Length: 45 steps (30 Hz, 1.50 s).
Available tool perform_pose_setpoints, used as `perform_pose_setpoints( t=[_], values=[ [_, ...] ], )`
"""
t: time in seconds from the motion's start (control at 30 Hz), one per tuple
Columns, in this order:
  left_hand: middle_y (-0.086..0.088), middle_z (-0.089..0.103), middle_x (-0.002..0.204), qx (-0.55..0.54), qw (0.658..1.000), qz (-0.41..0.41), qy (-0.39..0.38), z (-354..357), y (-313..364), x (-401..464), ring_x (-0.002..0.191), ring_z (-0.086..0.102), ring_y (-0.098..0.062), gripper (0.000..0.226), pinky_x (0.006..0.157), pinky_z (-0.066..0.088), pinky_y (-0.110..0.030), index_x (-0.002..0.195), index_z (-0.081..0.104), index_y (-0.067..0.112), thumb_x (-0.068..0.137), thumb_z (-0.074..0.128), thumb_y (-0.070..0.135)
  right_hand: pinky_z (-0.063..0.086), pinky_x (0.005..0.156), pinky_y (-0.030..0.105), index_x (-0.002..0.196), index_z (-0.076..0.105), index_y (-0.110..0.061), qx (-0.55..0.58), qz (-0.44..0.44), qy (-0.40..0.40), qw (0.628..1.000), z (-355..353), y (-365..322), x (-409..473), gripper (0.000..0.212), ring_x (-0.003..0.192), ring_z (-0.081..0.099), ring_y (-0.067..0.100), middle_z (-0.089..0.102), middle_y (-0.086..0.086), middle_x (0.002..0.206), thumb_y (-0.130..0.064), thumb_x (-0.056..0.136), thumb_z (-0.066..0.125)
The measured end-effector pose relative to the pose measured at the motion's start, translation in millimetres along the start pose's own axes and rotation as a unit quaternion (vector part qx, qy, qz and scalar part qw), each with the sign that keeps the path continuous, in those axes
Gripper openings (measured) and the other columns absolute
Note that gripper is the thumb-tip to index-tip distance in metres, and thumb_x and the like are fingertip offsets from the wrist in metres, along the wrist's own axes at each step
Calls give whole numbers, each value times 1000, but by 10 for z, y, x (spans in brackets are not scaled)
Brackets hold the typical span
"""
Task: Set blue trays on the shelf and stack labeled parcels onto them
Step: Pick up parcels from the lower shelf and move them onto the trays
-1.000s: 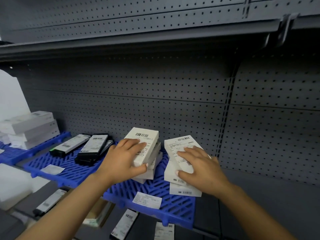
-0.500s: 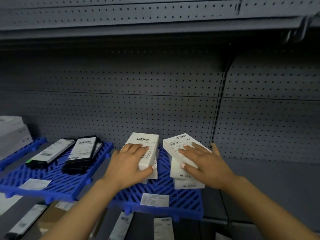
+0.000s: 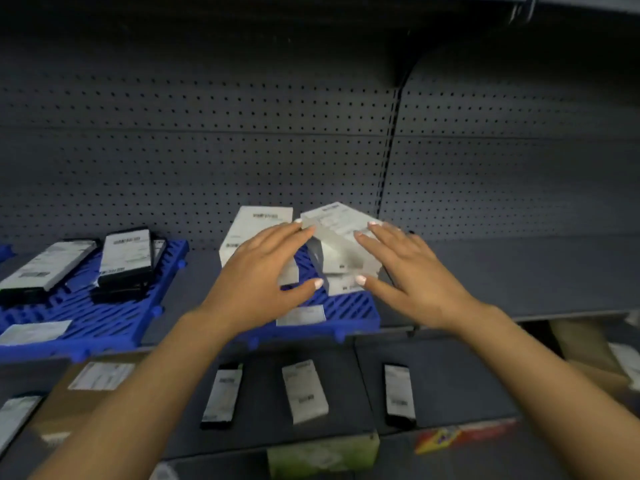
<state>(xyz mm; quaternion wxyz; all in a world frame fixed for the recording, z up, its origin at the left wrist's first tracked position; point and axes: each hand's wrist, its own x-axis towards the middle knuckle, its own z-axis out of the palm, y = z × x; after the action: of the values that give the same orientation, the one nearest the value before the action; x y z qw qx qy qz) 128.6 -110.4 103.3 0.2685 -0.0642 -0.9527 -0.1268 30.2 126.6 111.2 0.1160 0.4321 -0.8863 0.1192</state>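
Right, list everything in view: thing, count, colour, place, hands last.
blue trays: two plainly seen, blue, on the shelf, side by side.
white parcels: two short stacks, white, on the right tray.
dark parcels: black with white labels, on the left tray; count unclear.
loose labels: two, white, near the trays' front edges.
lower-shelf parcels: at least three, labelled, lying flat.
pegboard: grey, behind the shelf.
left hand: open, at the left stack.
right hand: open, at the right stack.
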Motion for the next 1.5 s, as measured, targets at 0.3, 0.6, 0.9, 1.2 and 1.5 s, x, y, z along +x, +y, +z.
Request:
perform_pose_setpoints(
  t=[0.3, 0.6, 0.9, 1.2, 1.5],
  values=[
    [6, 33, 149, -58, 988, 133, -57, 294, 678, -481, 134, 27, -12, 63, 107, 20, -29, 146, 30, 31, 89, 40, 57, 6, 119, 43, 148, 7, -42, -32, 58, -60, 996, 120, -169, -1246, 68, 145, -6, 9, -1, -10, 158, -72, 88, 16],
    [2, 40, 147, -65, 976, 166, -127, 847, 1578, -494, 131, 39, -18, 62, 109, 21, -32, 144, 38, 23, 89, 39, 53, -4, 116, 38, 150, 7, -39, -60, 136, -70, 986, -100, 31, -2171, 69, 145, -9, 10, -4, -10, 157, -70, 88, 16],
    [2, 40, 146, -147, 951, 231, -143, 1230, 3247, -683, 130, 40, -16, 59, 107, 34, -36, 142, 41, 25, 87, 48, 47, -4, 116, 37, 148, 5, -43, -70, 258, -85, 960, -683, 421, -3981, 70, 145, -10, 11, -4, -7, 159, -72, 86, 11],
    [12, 28, 151, -208, 929, 231, -202, 1589, 4759, -948, 136, 25, -7, 73, 104, 24, -25, 145, 30, 32, 79, 27, 63, -2, 117, 39, 148, 5, -42, -70, 344, -89, 932, -1222, 714, -5570, 72, 145, -9, 13, -2, -4, 159, -74, 83, 8],
    [13, 25, 152, -195, 911, 275, -238, 2105, 5627, -588, 138, 22, -6, 64, 108, 26, -31, 146, 28, 31, 90, 45, 54, 2, 119, 41, 149, 9, -38, -71, 409, -83, 906, -1377, 1335, -6187, 76, 146, -6, 15, 0, -1, 160, -74, 82, 8]
  ],
)
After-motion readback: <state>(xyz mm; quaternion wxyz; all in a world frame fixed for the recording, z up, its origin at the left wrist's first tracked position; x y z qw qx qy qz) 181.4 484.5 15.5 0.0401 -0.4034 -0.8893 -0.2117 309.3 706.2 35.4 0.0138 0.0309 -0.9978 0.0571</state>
